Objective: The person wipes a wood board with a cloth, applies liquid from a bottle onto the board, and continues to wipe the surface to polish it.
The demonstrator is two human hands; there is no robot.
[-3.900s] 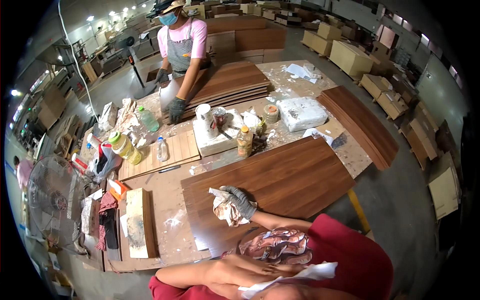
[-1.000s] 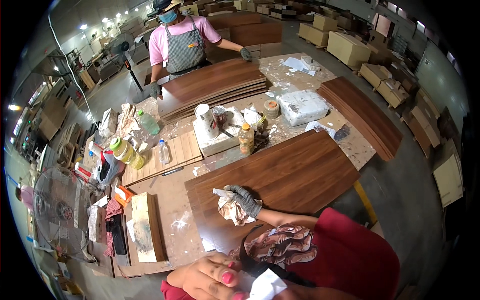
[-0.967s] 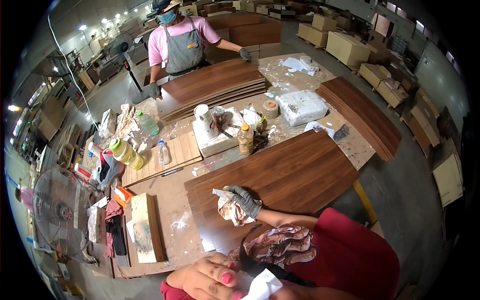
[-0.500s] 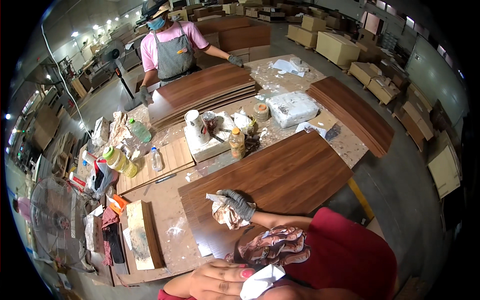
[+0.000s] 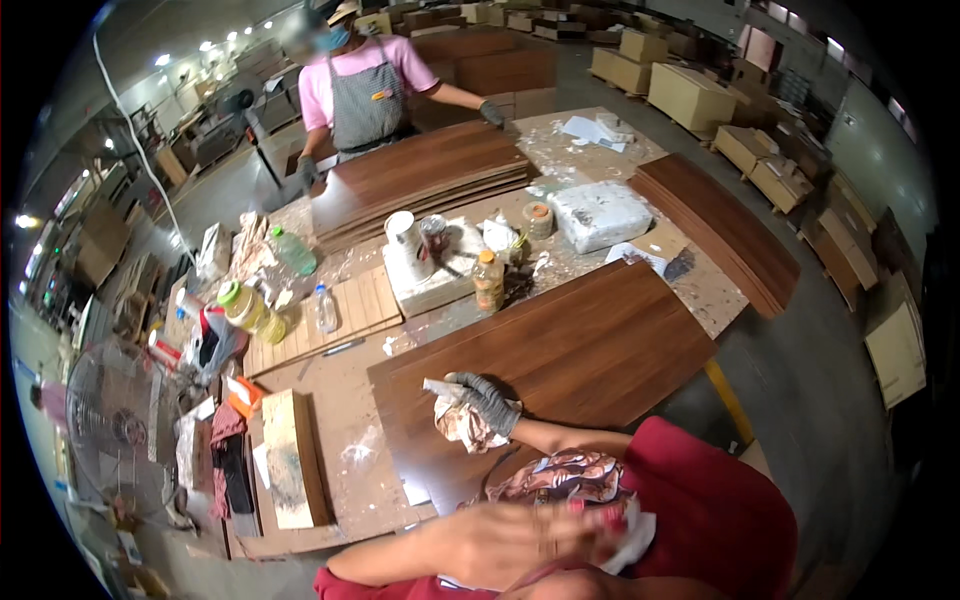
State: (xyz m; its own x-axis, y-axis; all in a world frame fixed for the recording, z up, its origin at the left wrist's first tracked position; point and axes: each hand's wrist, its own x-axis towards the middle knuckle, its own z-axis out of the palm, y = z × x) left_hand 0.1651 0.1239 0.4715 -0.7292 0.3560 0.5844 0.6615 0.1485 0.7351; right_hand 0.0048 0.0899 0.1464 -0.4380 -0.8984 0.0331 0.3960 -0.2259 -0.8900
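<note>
Wearing a grey glove, my right hand rests on a dark brown wood-grain board, its fingers closed round a crumpled, stained cloth. My left hand is bare and crosses low in front of my chest, close to me. Its fingers hold a white tissue; they are smeared by motion, so the exact grip is unclear. Behind the left hand, part of a patterned brown fabric hangs against the board's near edge.
Beyond the board stand an orange-capped bottle, a white cup and a white wrapped block. A wooden block and a fan are at left. Across the table, a co-worker touches stacked boards.
My left hand has swept to the right with the white tissue. My right hand keeps its hold on the cloth at the same spot of the board. The view has shifted slightly.
</note>
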